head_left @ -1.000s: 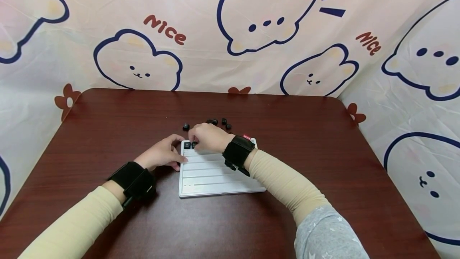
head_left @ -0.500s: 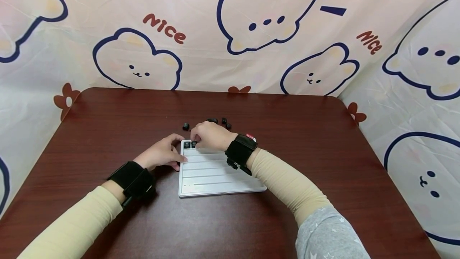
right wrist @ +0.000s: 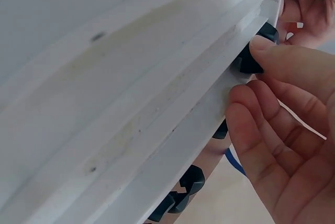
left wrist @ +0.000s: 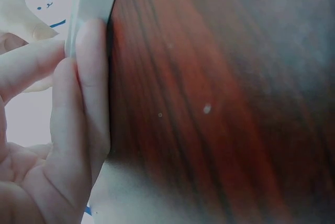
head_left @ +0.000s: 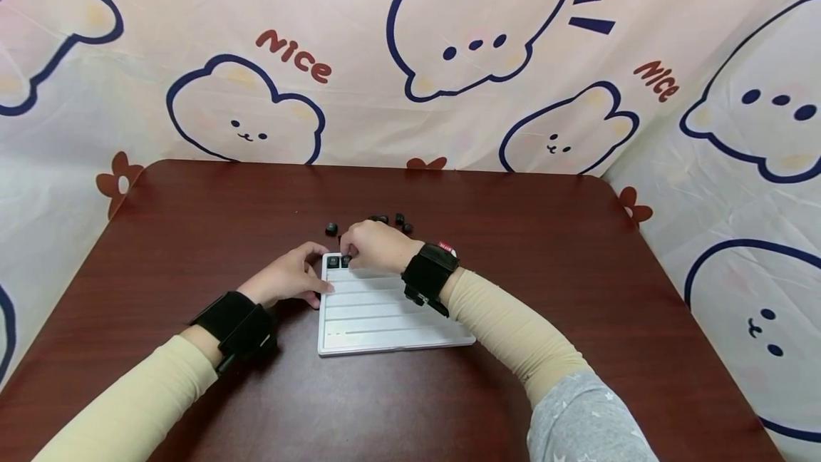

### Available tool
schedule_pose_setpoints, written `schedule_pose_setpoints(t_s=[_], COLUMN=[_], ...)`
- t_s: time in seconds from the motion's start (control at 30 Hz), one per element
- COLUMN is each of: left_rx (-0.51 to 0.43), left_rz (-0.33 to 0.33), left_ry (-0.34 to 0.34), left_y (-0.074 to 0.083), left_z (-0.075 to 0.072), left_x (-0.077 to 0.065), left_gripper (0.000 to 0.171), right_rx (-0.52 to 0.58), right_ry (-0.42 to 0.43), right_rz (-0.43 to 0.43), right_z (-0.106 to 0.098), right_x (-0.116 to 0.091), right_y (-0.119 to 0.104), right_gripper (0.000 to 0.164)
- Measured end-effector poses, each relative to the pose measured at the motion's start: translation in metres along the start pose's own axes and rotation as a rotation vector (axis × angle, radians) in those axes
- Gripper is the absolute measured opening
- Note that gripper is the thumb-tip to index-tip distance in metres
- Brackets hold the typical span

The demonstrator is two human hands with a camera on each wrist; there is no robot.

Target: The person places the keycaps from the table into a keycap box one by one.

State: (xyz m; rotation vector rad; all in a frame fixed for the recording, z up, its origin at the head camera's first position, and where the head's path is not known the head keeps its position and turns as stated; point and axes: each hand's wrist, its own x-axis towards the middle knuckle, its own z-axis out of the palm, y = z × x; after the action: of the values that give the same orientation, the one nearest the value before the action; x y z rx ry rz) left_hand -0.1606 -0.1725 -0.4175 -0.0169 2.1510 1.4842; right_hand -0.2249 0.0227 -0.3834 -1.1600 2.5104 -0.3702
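A white tray with stepped rows [head_left: 391, 319] lies on the table in front of the person. At its left edge is the left hand [head_left: 285, 278], thumb over the rim and the other fingers along the outer side, as the left wrist view shows. The right hand [head_left: 378, 244] reaches over the tray's back row. Its thumb pinches a black keycap [right wrist: 249, 63] in the second place from the left; the finger behind it is partly hidden. One more black keycap [head_left: 333, 262] sits beside it in the back left corner.
Behind the tray several loose black keycaps lie on the brown table [head_left: 224, 212], among them a single keycap [head_left: 331, 229] to the left. A small red tag [head_left: 445, 247] shows at the tray's back right. A printed cloth [head_left: 359, 113] hangs around the table.
Over the last second the right hand and wrist have shifted very slightly to the right, still at the same keycap. The left hand stays at the tray's edge.
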Motion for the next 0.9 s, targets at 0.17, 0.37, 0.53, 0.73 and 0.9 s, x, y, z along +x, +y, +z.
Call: schedule_pose_setpoints(t_s=[0.17, 0.37, 0.53, 0.73, 0.9], left_rx=[0.004, 0.005, 0.004, -0.002, -0.001], left_rz=[-0.001, -0.003, -0.015, -0.018, -0.013], left_ry=[0.000, -0.001, 0.002, -0.001, -0.002], left_y=[-0.001, 0.000, 0.002, 0.000, 0.000], left_z=[0.000, 0.000, 0.001, 0.001, 0.001], left_x=[0.000, -0.001, -0.002, -0.002, -0.001], left_gripper=[0.067, 0.068, 0.068, 0.067, 0.067], right_rx=[-0.002, -0.004, -0.022, -0.022, 0.012], right_ry=[-0.003, -0.003, 0.012, 0.041, 0.083], right_rz=[0.005, 0.001, -0.011, -0.011, -0.005], right_z=[0.001, 0.001, -0.001, -0.010, -0.023], right_x=[0.000, -0.002, -0.004, -0.009, -0.017], right_y=[0.001, 0.003, 0.005, 0.013, 0.028], right_gripper=[0.024, 0.025, 0.024, 0.021, 0.022])
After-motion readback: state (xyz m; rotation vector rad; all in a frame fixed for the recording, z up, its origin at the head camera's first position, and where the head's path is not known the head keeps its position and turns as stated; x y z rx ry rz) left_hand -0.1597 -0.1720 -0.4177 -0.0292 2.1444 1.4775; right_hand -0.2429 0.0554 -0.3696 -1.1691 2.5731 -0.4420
